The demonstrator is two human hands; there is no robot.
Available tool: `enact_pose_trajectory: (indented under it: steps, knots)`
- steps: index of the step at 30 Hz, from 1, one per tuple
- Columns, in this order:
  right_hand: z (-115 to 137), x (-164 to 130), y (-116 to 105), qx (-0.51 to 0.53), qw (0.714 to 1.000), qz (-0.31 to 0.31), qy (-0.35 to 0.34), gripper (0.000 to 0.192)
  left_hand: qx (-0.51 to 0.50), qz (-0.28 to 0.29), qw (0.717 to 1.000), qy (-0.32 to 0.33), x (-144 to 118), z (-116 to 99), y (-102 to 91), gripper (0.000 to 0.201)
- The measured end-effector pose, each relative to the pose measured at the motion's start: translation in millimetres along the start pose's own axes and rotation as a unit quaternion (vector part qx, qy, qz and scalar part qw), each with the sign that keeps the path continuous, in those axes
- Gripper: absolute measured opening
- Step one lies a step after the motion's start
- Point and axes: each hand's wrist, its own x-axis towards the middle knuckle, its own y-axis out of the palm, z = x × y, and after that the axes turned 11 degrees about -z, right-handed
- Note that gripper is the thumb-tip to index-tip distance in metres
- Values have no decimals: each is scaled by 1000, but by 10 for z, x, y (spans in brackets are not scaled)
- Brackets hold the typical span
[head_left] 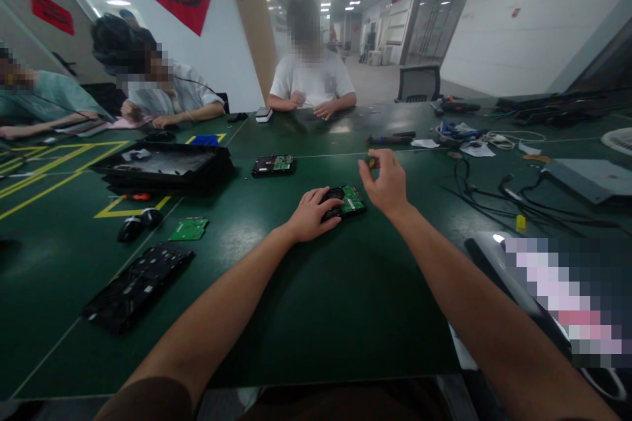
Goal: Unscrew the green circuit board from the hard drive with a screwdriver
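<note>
A hard drive with a green circuit board lies on the green table in front of me. My left hand rests over its left part, thumb on the near side and fingers across the top, holding it down. Just above the drive's right end is my right hand, raised and pinching a small screwdriver with a yellow and dark handle; its tip is too small to make out. A second hard drive lies farther back. To the left are a loose green circuit board and a black perforated frame.
Left: a black open case and a black mouse-like object. Right: black cables, a grey metal box and a laptop-like device. A person sits opposite; others sit at the left.
</note>
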Motion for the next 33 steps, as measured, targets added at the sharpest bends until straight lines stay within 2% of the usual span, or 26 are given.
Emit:
enact_pose_trajectory:
  steps: [7, 10, 16, 22, 29, 33]
  knots:
    - [-30, 9, 11, 5, 1000, -22, 11, 23, 1, -1, 1000, 4, 9, -7, -15, 49]
    - [-37, -4, 21, 17, 1000, -10, 20, 23, -2, -1, 1000, 1, 8, -7, -13, 48]
    - [-5, -5, 9, 15, 1000, -5, -10, 23, -4, -2, 1000, 3, 6, -8, -13, 48]
    - [-23, 1, 16, 5, 1000, -13, 19, 22, -6, -1, 1000, 0, 9, -11, -19, 49]
    - [-23, -9, -3, -3, 1000, -4, 4, 24, 1, -5, 1000, 3, 6, 0, -5, 49]
    - [-60, -5, 9, -4, 999, -13, 29, 24, 4, -5, 1000, 3, 5, -5, -5, 50]
